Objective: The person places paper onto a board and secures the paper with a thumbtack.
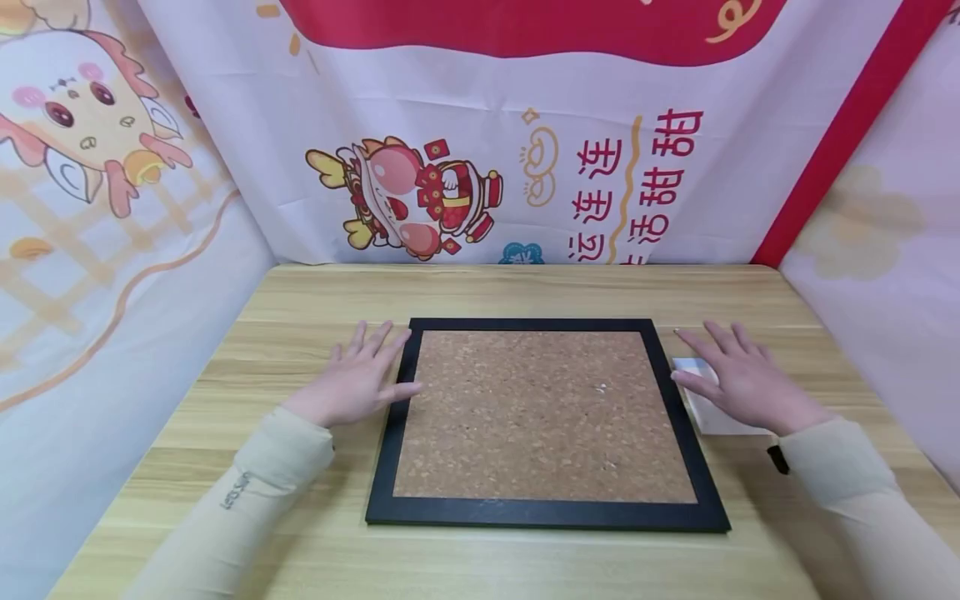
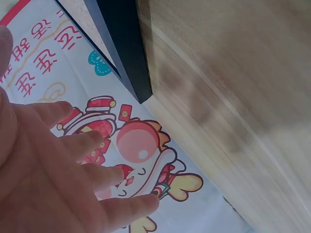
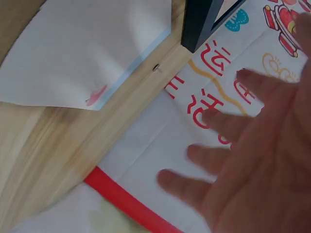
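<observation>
A square cork board (image 1: pixel 545 414) in a black frame (image 1: pixel 386 437) lies flat in the middle of a wooden table (image 1: pixel 480 292). My left hand (image 1: pixel 358 377) hovers open at the frame's left edge, fingers spread, thumb over the black border. My right hand (image 1: pixel 738 377) is open with fingers spread just right of the frame, above a white card (image 1: pixel 712 417). The left wrist view shows the spread fingers (image 2: pixel 80 145) and a corner of the black frame (image 2: pixel 124 53). In the right wrist view the white card (image 3: pixel 92 53) lies on the wood beside the frame corner (image 3: pixel 199 19).
Printed cloth banners with a cartoon dragon (image 1: pixel 408 200) and red characters (image 1: pixel 645 179) close off the back and both sides of the table. Bare wood shows in front of and behind the board. The card has a pale blue edge and a small red mark (image 3: pixel 97 95).
</observation>
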Available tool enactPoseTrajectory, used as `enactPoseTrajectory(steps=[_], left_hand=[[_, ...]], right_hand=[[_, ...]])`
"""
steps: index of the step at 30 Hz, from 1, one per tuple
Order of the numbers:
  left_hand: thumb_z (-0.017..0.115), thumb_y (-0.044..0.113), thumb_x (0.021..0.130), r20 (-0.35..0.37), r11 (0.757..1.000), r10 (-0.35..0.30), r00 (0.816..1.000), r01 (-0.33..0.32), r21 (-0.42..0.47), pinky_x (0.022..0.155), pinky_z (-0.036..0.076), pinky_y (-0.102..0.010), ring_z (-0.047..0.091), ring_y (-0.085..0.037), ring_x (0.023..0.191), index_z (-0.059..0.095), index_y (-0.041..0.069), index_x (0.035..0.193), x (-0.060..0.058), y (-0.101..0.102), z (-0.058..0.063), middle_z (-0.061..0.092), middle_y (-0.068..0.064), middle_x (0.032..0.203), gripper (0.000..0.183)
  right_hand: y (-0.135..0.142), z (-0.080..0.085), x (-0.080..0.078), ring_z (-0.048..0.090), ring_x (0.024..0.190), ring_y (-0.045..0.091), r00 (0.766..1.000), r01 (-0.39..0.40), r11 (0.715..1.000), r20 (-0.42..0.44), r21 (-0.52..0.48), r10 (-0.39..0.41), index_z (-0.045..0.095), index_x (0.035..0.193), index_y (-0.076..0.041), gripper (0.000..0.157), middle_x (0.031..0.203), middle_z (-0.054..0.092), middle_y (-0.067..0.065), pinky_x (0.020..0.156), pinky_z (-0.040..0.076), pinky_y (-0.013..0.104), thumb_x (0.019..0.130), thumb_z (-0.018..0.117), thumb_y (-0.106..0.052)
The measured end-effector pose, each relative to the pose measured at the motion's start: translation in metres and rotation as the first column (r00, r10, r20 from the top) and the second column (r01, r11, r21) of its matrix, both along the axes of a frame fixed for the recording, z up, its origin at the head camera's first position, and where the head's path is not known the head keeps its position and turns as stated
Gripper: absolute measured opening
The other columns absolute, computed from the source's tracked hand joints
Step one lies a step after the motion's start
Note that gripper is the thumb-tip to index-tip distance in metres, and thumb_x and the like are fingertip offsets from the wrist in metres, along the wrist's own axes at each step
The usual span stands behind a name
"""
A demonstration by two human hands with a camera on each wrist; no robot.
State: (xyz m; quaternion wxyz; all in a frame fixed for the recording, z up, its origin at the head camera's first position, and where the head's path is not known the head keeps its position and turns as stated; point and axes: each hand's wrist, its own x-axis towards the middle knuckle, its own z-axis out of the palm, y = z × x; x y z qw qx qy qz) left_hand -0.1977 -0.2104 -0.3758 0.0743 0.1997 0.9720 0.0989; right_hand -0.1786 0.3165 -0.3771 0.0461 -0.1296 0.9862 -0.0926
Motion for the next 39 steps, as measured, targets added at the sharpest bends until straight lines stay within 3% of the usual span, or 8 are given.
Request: enactPoseTrajectory(steps=[6, 10, 14, 17, 21, 27, 32, 39], left_hand=[[0.058, 0.056, 0.094, -0.008, 0.999, 0.039, 0.999, -0.039, 0.007, 0.108, 0.017, -0.070, 0.020, -0.052, 0.142, 0.021, 0.004, 0.157, 0.003, -0.005, -0.003, 0.030, -0.029, 0.154, 0.090], [0.061, 0.047, 0.096, 0.041, 0.991, 0.089, 0.995, -0.093, 0.096, 0.092, 0.048, -0.051, 0.061, -0.036, 0.106, 0.028, -0.004, 0.153, 0.003, -0.004, -0.002, 0.062, -0.024, 0.122, 0.084], [0.067, 0.043, 0.093, 0.097, 0.983, 0.109, 0.989, -0.121, 0.135, 0.065, 0.051, -0.038, 0.061, -0.016, 0.070, 0.037, -0.008, 0.147, 0.000, 0.001, -0.005, 0.070, -0.008, 0.092, 0.080], [0.072, 0.046, 0.089, 0.122, 0.986, 0.095, 0.988, -0.110, 0.123, 0.069, 0.052, -0.040, 0.061, -0.015, 0.072, 0.042, -0.009, 0.145, 0.000, 0.006, -0.010, 0.070, -0.011, 0.093, 0.084], [0.078, 0.046, 0.083, 0.159, 0.985, 0.070, 0.985, -0.094, 0.147, 0.083, 0.051, -0.044, 0.064, -0.018, 0.088, 0.046, -0.002, 0.144, 0.000, 0.012, -0.017, 0.070, -0.013, 0.109, 0.084], [0.082, 0.041, 0.080, 0.157, 0.982, 0.070, 0.985, -0.095, 0.161, 0.092, 0.049, -0.047, 0.063, -0.025, 0.105, 0.051, 0.003, 0.139, 0.002, 0.016, -0.019, 0.067, -0.011, 0.118, 0.077], [0.082, 0.037, 0.080, 0.160, 0.979, 0.080, 0.984, -0.109, 0.175, 0.092, 0.048, -0.048, 0.062, -0.027, 0.107, 0.050, 0.003, 0.140, 0.005, 0.017, -0.017, 0.066, -0.013, 0.121, 0.075], [0.081, 0.035, 0.082, 0.157, 0.979, 0.083, 0.984, -0.110, 0.171, 0.093, 0.047, -0.050, 0.061, -0.030, 0.110, 0.047, 0.002, 0.141, 0.008, 0.019, -0.016, 0.064, -0.017, 0.125, 0.075]], right_hand=[[0.016, -0.004, -0.004, 0.039, 0.121, 0.061, 0.997, 0.073, 0.995, 0.024, 0.068, -0.075, 0.042, 0.141, 0.012, 0.077, 0.133, 0.042, 0.044, 0.098, 0.033, 0.070, 0.093, 0.065, -0.045], [0.021, -0.003, -0.007, 0.051, 0.108, 0.056, 0.992, 0.102, 0.992, 0.070, 0.069, -0.106, 0.052, 0.125, 0.019, 0.067, 0.118, 0.055, 0.042, 0.094, 0.040, 0.066, 0.093, 0.067, -0.038], [0.022, -0.005, -0.012, 0.061, 0.092, 0.048, 0.985, 0.099, 0.990, 0.130, 0.099, -0.112, 0.062, 0.108, 0.018, 0.065, 0.100, 0.064, 0.033, 0.085, 0.047, 0.061, 0.088, 0.070, -0.043], [0.021, -0.009, -0.013, 0.062, 0.077, 0.038, 0.970, 0.103, 0.984, 0.205, 0.144, -0.132, 0.066, 0.089, 0.011, 0.067, 0.082, 0.065, 0.022, 0.073, 0.051, 0.053, 0.084, 0.070, -0.056], [0.019, -0.012, -0.013, 0.050, 0.063, 0.023, 0.947, 0.119, 0.978, 0.277, 0.169, -0.163, 0.062, 0.070, -0.002, 0.065, 0.065, 0.051, 0.005, 0.061, 0.044, 0.040, 0.080, 0.069, -0.066], [0.021, -0.013, -0.019, 0.051, 0.068, 0.027, 0.924, 0.206, 0.972, 0.304, 0.110, -0.231, 0.060, 0.092, 0.012, 0.078, 0.075, 0.055, 0.012, 0.063, 0.046, 0.041, 0.073, 0.078, -0.062], [0.023, -0.015, -0.026, 0.052, 0.072, 0.031, 0.921, 0.257, 0.965, 0.291, 0.050, -0.260, 0.046, 0.100, 0.018, 0.088, 0.079, 0.053, 0.017, 0.064, 0.046, 0.040, 0.069, 0.085, -0.054], [0.035, -0.013, -0.024, 0.056, 0.084, 0.041, 0.944, 0.264, 0.961, 0.226, -0.081, -0.240, 0.042, 0.120, 0.023, 0.075, 0.101, 0.056, 0.037, 0.073, 0.048, 0.053, 0.080, 0.081, -0.028]])
